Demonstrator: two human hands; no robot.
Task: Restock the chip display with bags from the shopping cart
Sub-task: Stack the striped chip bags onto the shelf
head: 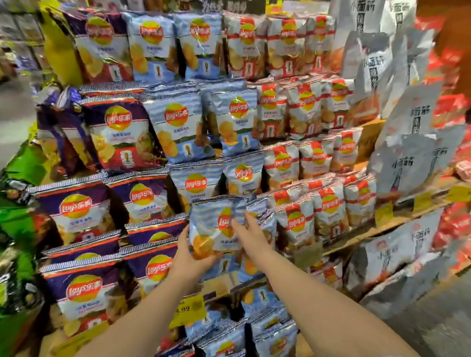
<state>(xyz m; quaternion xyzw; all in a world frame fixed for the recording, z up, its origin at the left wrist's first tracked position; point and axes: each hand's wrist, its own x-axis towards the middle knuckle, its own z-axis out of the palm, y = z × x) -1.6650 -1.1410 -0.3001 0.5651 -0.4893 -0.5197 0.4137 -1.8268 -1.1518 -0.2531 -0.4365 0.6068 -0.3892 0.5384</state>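
Observation:
A stepped chip display holds rows of Lay's bags: purple on the left, light blue in the middle, red and white on the right. I hold a light blue chip bag upright against the lower middle shelf. My left hand grips its lower left edge, thumb on the front. My right hand lies with straight fingers on the bag's right front, pressing it toward the shelf. The shopping cart is out of view.
Green chip bags pile up at the left edge. White and red snack packs fill the right side of the display. Yellow price tags hang from the shelf edges. More light blue bags sit below my hands. Grey floor shows on the right.

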